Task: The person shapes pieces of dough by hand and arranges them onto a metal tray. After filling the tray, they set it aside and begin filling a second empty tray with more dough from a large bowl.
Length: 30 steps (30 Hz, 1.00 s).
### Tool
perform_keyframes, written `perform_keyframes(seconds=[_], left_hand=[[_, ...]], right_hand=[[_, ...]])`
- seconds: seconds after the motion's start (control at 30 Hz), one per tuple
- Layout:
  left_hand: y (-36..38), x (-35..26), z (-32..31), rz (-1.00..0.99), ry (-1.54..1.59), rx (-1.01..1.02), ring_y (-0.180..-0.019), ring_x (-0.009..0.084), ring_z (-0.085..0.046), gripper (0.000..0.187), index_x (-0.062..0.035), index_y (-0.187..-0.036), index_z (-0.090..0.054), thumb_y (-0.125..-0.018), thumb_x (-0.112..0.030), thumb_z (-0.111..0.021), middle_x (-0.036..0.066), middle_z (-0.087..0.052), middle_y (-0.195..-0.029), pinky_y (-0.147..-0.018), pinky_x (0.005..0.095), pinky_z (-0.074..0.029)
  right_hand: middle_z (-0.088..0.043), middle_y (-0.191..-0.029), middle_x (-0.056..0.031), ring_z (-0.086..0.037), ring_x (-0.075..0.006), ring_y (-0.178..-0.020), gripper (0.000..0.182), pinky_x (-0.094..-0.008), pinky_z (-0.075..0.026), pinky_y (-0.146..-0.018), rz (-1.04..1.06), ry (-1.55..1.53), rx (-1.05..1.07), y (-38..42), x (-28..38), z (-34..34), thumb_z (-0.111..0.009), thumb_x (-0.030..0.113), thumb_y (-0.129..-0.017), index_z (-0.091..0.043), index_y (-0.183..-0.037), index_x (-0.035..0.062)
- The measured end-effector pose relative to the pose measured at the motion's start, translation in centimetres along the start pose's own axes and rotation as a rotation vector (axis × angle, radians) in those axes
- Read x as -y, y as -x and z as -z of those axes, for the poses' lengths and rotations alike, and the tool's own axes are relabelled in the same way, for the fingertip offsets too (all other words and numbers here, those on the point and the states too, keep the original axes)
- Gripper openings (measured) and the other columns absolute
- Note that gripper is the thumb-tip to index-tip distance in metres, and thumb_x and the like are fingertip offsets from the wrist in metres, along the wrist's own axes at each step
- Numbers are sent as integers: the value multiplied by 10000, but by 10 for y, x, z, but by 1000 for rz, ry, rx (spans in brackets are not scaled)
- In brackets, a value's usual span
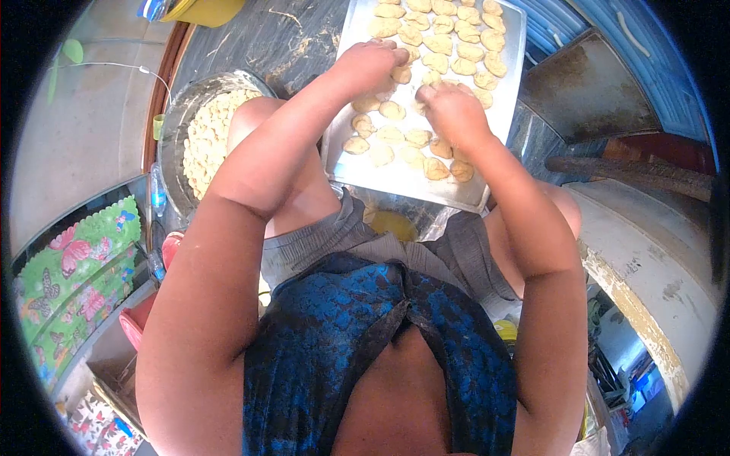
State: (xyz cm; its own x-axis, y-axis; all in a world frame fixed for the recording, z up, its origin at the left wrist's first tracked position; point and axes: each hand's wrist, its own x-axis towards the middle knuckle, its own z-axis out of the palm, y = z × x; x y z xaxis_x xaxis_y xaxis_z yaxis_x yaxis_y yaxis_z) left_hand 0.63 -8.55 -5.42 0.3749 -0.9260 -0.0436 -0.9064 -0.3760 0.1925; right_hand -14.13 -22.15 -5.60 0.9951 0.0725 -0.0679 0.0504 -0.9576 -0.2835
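Observation:
A metal tray (426, 186) lies across the far side of my lap, with rows of small pale twisted dough pieces (436, 169) on it. My left hand (372, 68) reaches over the tray's left side, fingers curled down onto a dough piece (401, 74). To its right and a little nearer, my right hand (455, 112) is bent over the middle rows. Its fingertips are pinched together at another dough piece (419, 107), partly hidden under the fingers. Dough pieces lie close around both hands.
A large metal basin (176, 144) full of small pale dough lumps (215, 137) stands left of my knee. A yellow container (204, 11) is at the top left. On the right are a dark metal sheet (589, 87) and a white curved ledge (646, 235).

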Motion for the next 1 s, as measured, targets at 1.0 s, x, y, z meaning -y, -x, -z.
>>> perform_keyframes(seconds=[1.0], left_hand=[[3, -53, 0, 92, 31, -69, -868, 294, -615, 233, -56, -925, -593, -778, -237, -587, 109, -603, -908, -734, 400, -503]], right_hand=[[-635, -918, -155, -605, -328, -874, 230, -420, -481, -741, -340, -86, 4, 29, -45, 36, -610, 213, -744, -607, -930, 76]])
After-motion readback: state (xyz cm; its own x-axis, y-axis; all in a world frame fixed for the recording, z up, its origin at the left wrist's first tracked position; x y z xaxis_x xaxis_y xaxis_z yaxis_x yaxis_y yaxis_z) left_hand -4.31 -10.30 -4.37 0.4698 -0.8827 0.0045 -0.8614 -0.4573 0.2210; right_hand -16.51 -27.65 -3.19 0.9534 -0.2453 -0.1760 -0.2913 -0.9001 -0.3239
